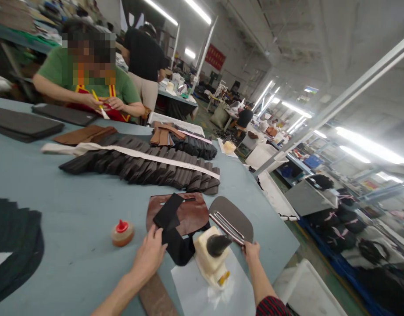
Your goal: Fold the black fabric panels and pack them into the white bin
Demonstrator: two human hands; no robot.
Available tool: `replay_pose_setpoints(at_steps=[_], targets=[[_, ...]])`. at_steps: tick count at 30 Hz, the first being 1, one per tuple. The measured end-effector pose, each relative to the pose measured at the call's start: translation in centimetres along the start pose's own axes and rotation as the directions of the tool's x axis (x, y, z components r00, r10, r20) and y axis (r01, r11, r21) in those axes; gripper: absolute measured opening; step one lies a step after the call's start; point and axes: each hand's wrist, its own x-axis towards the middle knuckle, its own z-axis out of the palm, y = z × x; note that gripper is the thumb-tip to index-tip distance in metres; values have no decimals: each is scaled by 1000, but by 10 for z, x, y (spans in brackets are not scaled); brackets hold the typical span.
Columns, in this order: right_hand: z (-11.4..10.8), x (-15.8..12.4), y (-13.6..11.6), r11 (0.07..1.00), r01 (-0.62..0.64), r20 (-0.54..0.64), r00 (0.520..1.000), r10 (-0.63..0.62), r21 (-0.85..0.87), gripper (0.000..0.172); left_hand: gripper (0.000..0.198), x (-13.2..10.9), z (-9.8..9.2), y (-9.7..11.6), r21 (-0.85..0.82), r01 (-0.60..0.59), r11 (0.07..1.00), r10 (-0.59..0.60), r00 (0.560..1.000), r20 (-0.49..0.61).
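Note:
My left hand (150, 252) is closed at the lower end of a black fabric strip (169, 211). The strip lies over a brown leather piece (195, 215) with slots cut in it, and more black fabric (181, 249) is beneath. My right hand (252, 252) pinches the near edge of a dark grey rounded panel (236, 210), where two narrow white-edged strips (227, 227) end. Between my hands stands a cream glue container (208, 256) with a black conical top, on a white sheet (188, 287). A small round pot with a red cap (122, 232) is left of my left hand.
Across the blue-green table (90, 206) lies a row of black pieces (149, 169) under a white band. Dark panels (14, 250) are stacked at left. A co-worker in a green shirt (126, 85) sits opposite. A white bin (310, 289) stands beyond the right edge.

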Motion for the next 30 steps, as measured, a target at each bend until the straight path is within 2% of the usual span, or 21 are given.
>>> replay_pose_setpoints(at_steps=[3, 6, 9, 11, 13, 16, 17, 20, 21, 22, 23, 24, 27, 28, 30], targets=[[-6, 12, -13, 1000, 0, 10, 1000, 0, 14, 63, 56, 30, 5, 14, 34, 61, 998, -60, 997, -48], [-16, 24, -43, 999, 45, 66, 997, -45, 2, 56, 59, 47, 14, 13, 45, 87, 995, -84, 994, -73], [-23, 25, -84, 981, 187, 197, 965, -173, -52, 58, 38, 54, 16, 4, 28, 44, 999, -42, 998, -54], [-23, 19, -111, 920, 377, 337, 884, -324, -106, 64, 25, 56, 15, -4, 0, 4, 1000, -4, 999, -33], [-20, 10, -137, 802, 559, 411, 795, -446, -209, 58, 26, 57, 13, -10, -37, -19, 999, 18, 1000, -21], [-13, -6, -172, 555, 723, 354, 688, -633, -413, 35, 26, 54, 7, -17, -118, -62, 991, 62, 998, -3], [-11, -12, -184, 461, 758, 316, 626, -713, -462, 33, 25, 52, 5, -18, -155, -94, 983, 97, 995, 15], [-2, -32, -218, 229, 813, 209, 390, -897, -535, 29, 25, 42, -3, -16, -274, -208, 939, 247, 962, 118], [2, -39, -228, 190, 827, 195, 337, -921, -529, 26, 28, 38, -5, -13, -309, -237, 921, 295, 942, 157], [6, -46, -238, 177, 850, 194, 307, -932, -497, 22, 31, 35, -6, -9, -337, -261, 905, 337, 922, 192], [11, -53, -247, 193, 875, 203, 308, -929, -445, 19, 36, 33, -5, -3, -357, -278, 892, 370, 903, 219], [16, -58, -255, 240, 894, 212, 336, -918, -379, 18, 41, 32, -4, 3, -368, -291, 883, 393, 888, 240], [38, -67, -273, 485, 868, 205, 496, -844, -108, 18, 55, 36, 7, 29, -356, -311, 881, 418, 865, 277], [48, -66, -277, 562, 827, 200, 549, -812, 14, 18, 57, 40, 11, 38, -345, -315, 884, 418, 862, 286], [71, -62, -283, 660, 694, 215, 625, -751, 288, 21, 56, 50, 21, 54, -340, -319, 885, 423, 856, 298]])
